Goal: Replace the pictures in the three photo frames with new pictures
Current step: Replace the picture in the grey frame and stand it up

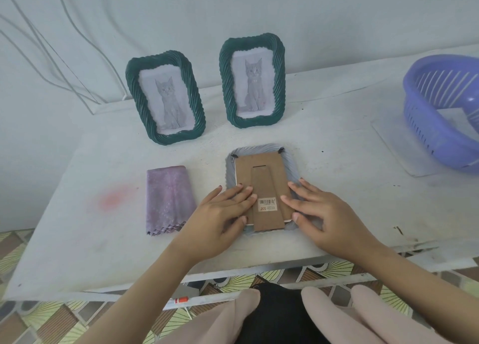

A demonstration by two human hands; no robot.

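A third photo frame (261, 159) lies face down near the table's front edge, its brown cardboard back and folded stand with a barcode sticker facing up. My left hand (220, 214) rests flat on its lower left side, thumb by the bottom edge. My right hand (321, 209) presses flat on its lower right side. Two dark green twisted-rim frames stand upright at the back: the left frame (166, 97) and the right frame (252, 80), each showing a grey kitten picture.
A folded purple cloth (168, 198) lies left of the face-down frame. A blue plastic basket (440, 110) sits at the far right on a clear sheet (396, 146). White cables hang along the wall at the left. A pink stain (114, 198) marks the white table.
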